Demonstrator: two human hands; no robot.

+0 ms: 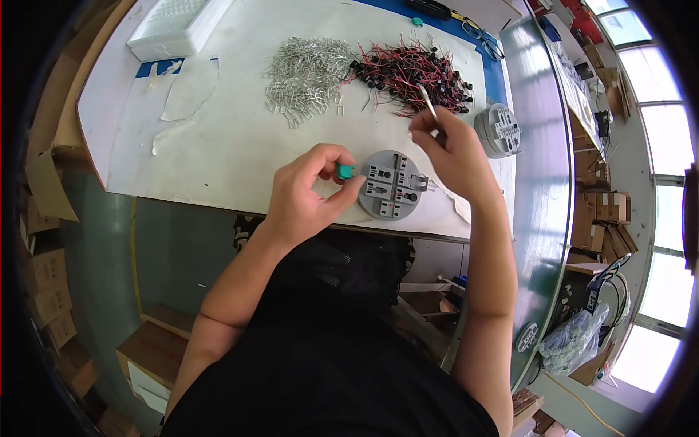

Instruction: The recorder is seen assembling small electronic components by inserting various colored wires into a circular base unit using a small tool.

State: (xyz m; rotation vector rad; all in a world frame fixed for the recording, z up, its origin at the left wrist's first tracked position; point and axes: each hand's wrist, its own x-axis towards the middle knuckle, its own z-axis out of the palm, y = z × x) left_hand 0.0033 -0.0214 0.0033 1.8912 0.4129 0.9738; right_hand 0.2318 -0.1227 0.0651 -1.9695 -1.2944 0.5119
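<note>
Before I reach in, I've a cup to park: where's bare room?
Bare tabletop: between the torn paper, silvery clips and left hand. Crowded: clips beside red-black wired parts, and between left hand and right hand, the grey disc.

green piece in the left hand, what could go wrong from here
The green piece is small and could slip from the left hand. The slim tool in the right hand might snag the loose wires. The grey disc sits near the table edge; a bump could tip it off.
</note>
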